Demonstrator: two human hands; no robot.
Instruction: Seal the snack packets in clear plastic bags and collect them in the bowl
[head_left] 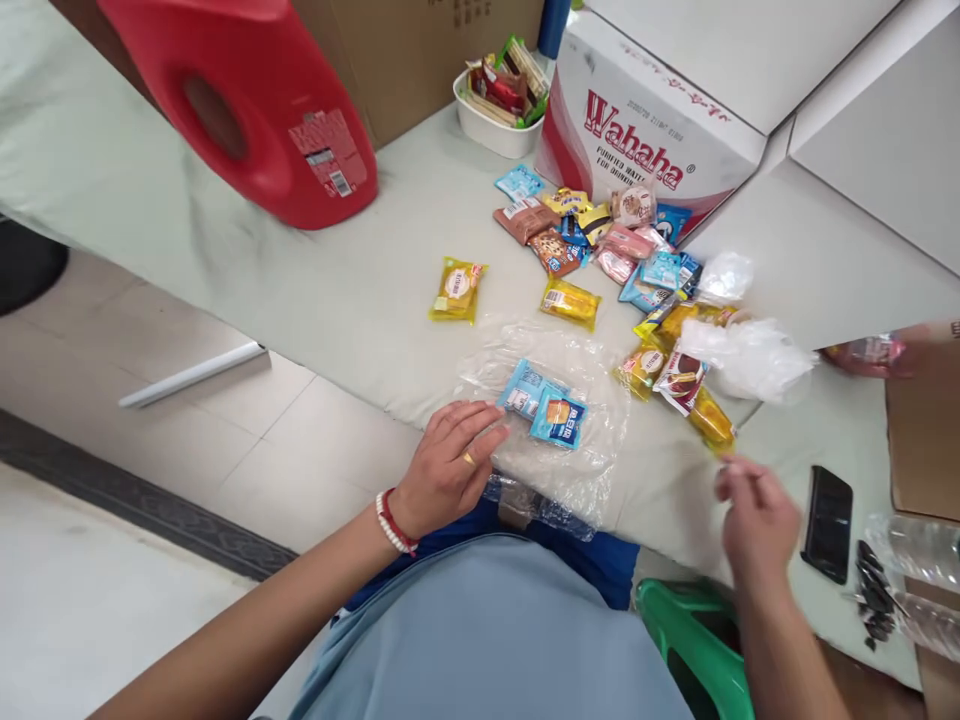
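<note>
My left hand (455,465) is open, its fingers stretched out side by side at the left edge of a light-blue snack packet (527,388). The fingertips seem to touch it. A second blue snack packet (559,418) overlaps the first, both lying on a clear plastic bag (600,460) spread flat. My right hand (761,520) is blurred, with curled fingers at the lower end of a long yellow snack packet (709,418); whether they grip it is unclear. Beside that packet lie a brown-and-white snack packet (681,380) and a round yellow one (641,368).
Several mixed snack packets (630,240) lie heaped before a Wahaha carton (645,130). Two yellow packets, one at the left (457,290), one nearer the heap (570,302), lie apart. Around stand a red jug (262,120), white tub (495,133), crumpled white plastic (765,355) and phone (827,523).
</note>
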